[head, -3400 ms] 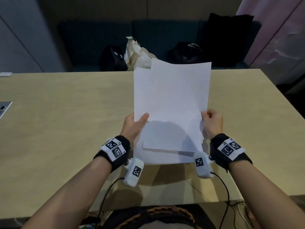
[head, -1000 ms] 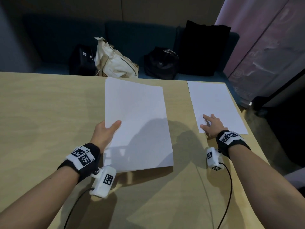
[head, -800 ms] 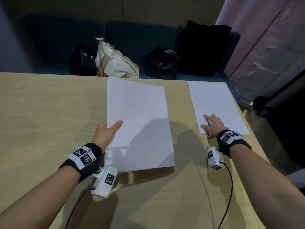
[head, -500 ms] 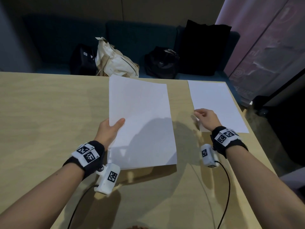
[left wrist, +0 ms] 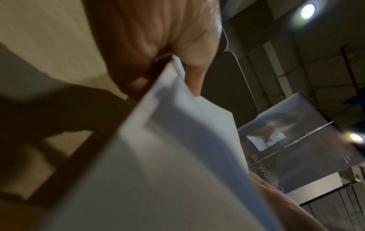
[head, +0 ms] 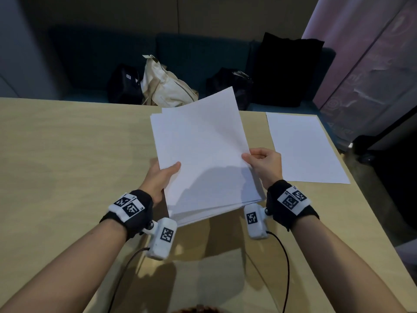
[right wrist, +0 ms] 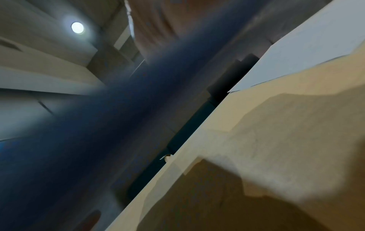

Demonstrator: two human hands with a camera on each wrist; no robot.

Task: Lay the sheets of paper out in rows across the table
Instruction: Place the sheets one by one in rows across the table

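A stack of white paper sheets is held above the wooden table in the middle of the head view. My left hand grips its left edge, thumb on top, fingers beneath. My right hand pinches the right edge of the top sheet, which is lifted and skewed off the stack. One single sheet lies flat at the table's far right corner. In the left wrist view the stack fills the frame under my thumb. The right wrist view shows the laid sheet, blurred.
A cream tote bag and black bags sit on a dark sofa beyond the table's far edge. The table's right edge runs close to my right arm. Cables hang from both wrist cameras.
My right hand left the sheet laid at the far right and came back to the stack, pinching the top sheet's right edge. The stack has tilted and the top sheet has lifted.
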